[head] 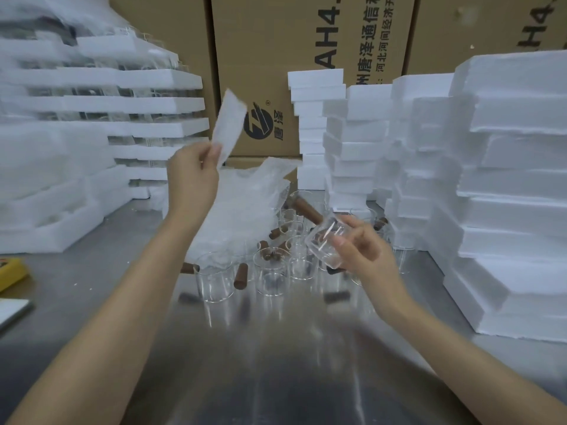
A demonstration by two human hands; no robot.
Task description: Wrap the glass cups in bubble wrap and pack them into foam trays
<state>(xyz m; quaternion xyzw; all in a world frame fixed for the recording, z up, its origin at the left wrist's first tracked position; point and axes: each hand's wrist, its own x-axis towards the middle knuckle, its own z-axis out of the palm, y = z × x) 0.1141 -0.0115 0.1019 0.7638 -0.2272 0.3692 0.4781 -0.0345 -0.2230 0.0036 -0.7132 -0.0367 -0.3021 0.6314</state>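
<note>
The left hand [191, 176] pinches the lower end of a strip of bubble wrap [228, 125] between thumb and fingers, holding it raised and upright above the counter [122, 271]. The right hand [365, 250] grips one glass cup [325, 243] with a brown handle [306, 208], lifted clear of the counter and tilted on its side, well apart from the strip. More glass cups [273, 274] stand grouped on the counter between the forearms, with a loose pile of bubble wrap [245, 204] behind them. Stacks of foam trays [506, 179] rise at the right; filled trays [159, 105] appear stacked at the left, in front of cardboard boxes [276, 72].

Judgement: the step in hand is the wrapping of this single cup, not yet begun. To do it well, the strip should be brought down against the glass wall, its free end trapped under the right thumb, and the cup rolled so the wrap covers the wall evenly. The handle projects and calls for care. The cup should be kept above the counter, away from the standing glasses, since a knock there is the likeliest fault.
</note>
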